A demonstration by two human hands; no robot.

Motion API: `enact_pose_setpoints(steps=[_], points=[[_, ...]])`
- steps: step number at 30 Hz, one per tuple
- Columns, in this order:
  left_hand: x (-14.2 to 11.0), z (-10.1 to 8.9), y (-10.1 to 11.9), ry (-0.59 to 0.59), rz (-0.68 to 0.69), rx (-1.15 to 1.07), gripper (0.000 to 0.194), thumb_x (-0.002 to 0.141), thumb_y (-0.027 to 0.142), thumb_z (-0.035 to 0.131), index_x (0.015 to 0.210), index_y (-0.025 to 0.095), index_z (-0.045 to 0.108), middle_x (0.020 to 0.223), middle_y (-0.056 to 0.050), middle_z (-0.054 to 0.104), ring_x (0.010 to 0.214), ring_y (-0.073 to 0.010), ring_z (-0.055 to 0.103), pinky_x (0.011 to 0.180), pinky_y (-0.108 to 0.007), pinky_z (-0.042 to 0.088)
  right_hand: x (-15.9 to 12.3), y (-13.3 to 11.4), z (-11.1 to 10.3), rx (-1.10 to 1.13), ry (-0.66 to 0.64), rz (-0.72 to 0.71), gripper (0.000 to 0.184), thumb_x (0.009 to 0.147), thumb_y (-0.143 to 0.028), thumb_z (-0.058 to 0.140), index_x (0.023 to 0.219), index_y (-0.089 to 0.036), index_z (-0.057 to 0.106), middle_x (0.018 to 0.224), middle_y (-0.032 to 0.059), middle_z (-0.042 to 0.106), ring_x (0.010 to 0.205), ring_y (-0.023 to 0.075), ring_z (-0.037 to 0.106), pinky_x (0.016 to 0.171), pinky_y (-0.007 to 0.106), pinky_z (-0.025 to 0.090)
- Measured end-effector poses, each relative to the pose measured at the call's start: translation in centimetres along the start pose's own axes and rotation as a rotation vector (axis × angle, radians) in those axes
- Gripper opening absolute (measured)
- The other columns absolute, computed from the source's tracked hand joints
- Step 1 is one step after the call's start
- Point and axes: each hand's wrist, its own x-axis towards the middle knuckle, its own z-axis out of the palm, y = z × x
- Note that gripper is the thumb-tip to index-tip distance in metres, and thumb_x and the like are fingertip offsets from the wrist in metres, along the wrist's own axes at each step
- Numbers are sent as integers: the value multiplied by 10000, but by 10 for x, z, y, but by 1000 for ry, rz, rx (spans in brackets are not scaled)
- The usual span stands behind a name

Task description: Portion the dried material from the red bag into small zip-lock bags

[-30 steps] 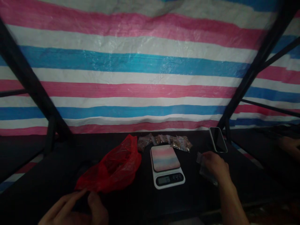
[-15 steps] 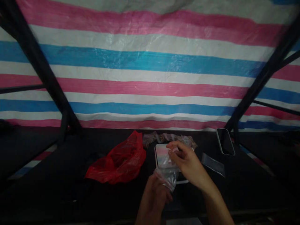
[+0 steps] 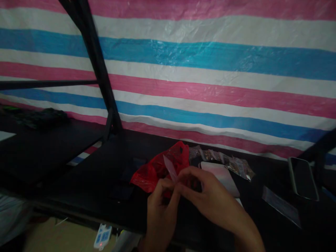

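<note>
My left hand [image 3: 163, 201] and my right hand [image 3: 203, 187] meet fingertip to fingertip, both closed in a pinch on a small clear plastic bag [image 3: 170, 166]. A strip of the bag stands up above the fingers; the rest is hidden by them. Just behind the hands lies an open red plastic bag [image 3: 153, 169], its contents hard to make out. Beyond my right forearm is a flat white device with a pale pinkish top [image 3: 220, 176], partly covered by that hand.
Behind the device lies a row of small filled clear bags [image 3: 237, 166]. A flat clear bag [image 3: 282, 206] and a phone [image 3: 303, 178] rest to the right on the black table [image 3: 86, 185]. A black frame post [image 3: 98, 66] rises at left; a power strip [image 3: 103, 236] lies below.
The view has swung left. My hands, apart over the white device before, have come together in front of the red bag, with the small clear bag now pinched between them.
</note>
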Motion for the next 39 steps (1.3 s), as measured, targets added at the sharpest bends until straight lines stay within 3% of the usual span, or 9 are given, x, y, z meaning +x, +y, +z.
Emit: enact_pose_setpoints(steps=[4,7,11,16,19,21,24,31,39], points=[[7,-15,0,-44,131,83,170,878,161,705,726,229,666,660,71,699,591,-80,664,602,-131,524,8,0,13,124,-104,71,115,918,-322,737,985,-238,774,867,-17,731,791,153,636,692,251,468],[8,-26,-3,-173,173,101,189,899,111,668,760,238,660,681,81,709,603,-73,673,616,-124,522,11,5,11,186,-166,74,144,864,-359,800,886,-221,765,829,-10,729,790,164,643,703,255,476],[6,-38,-12,-308,206,177,175,951,101,638,847,241,646,784,51,735,701,-96,708,676,-159,547,15,11,8,141,-127,63,165,895,-358,748,809,-218,740,782,-12,719,754,162,638,702,255,473],[11,-48,-13,-96,470,402,200,945,64,612,867,242,565,739,53,623,639,-96,620,626,-184,505,19,10,19,1,-98,78,66,854,-222,663,836,-226,727,769,-29,701,715,152,608,650,242,441],[11,-53,-4,36,594,529,225,920,70,607,1092,214,625,1014,-48,715,951,-170,691,868,-276,561,19,4,27,-37,-111,85,109,820,-168,635,841,-223,726,772,-28,712,715,153,621,653,240,458],[9,-56,2,-56,622,608,428,915,83,579,1331,180,601,1323,-123,698,1257,-237,618,1085,-370,498,18,-2,30,-40,-118,75,139,833,-161,620,868,-222,740,798,-16,733,745,168,647,679,251,489],[6,-57,5,-296,669,699,595,916,102,580,1501,203,534,1540,-66,632,1442,-263,474,1228,-407,346,16,-8,33,-37,-137,33,172,863,-147,586,881,-224,739,836,-4,751,776,183,663,712,269,523],[9,-52,-9,-174,774,742,411,987,65,541,1360,193,657,1261,-37,794,1228,-228,591,1160,-352,333,6,-5,29,-85,-215,34,199,874,-101,559,926,-232,699,941,-4,765,843,186,681,776,282,537],[1,-30,-13,-149,767,711,359,994,57,543,1276,242,665,1106,-34,774,1110,-229,630,1073,-380,391,-1,5,14,-137,-203,62,132,911,-141,582,898,-234,675,938,-10,722,873,177,651,774,272,503]])
